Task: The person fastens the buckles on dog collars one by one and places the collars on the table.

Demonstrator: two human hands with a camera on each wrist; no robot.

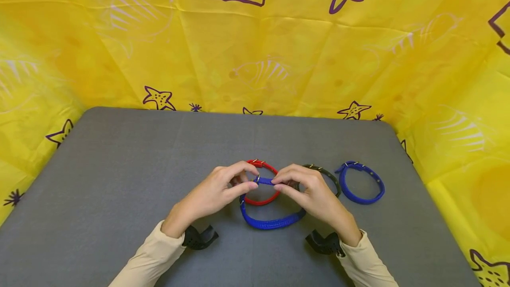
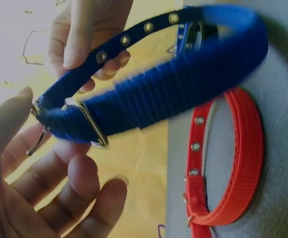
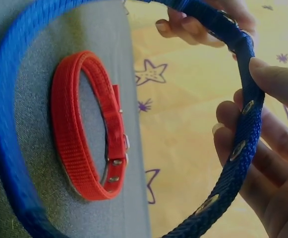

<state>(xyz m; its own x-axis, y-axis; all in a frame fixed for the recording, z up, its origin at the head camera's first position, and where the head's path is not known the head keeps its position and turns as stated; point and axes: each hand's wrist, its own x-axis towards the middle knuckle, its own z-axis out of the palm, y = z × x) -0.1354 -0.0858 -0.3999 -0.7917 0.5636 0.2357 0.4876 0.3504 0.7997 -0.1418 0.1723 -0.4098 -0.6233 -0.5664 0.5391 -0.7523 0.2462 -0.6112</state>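
Observation:
A blue collar [image 1: 272,224] with metal eyelets and a buckle is held up in a loop between both hands. At its buckle end, the left hand [image 1: 215,194] pinches the strap between thumb and fingers. The right hand [image 1: 312,191] pinches the eyelet part of the strap [image 3: 248,119] a short way to the right. In the left wrist view the buckle's prong [image 2: 36,142] hangs free beside a metal keeper loop [image 2: 95,126]. The strap's tip is hard to make out. Behind the held collar lies a buckled red collar [image 1: 260,202], partly covered by the hands.
A dark olive collar [image 1: 334,179] lies behind the right hand, partly hidden. Farther right, another blue collar [image 1: 368,200] forms a closed loop on the grey table [image 1: 119,189]. A yellow patterned cloth [image 1: 223,34] hangs behind and beside the table.

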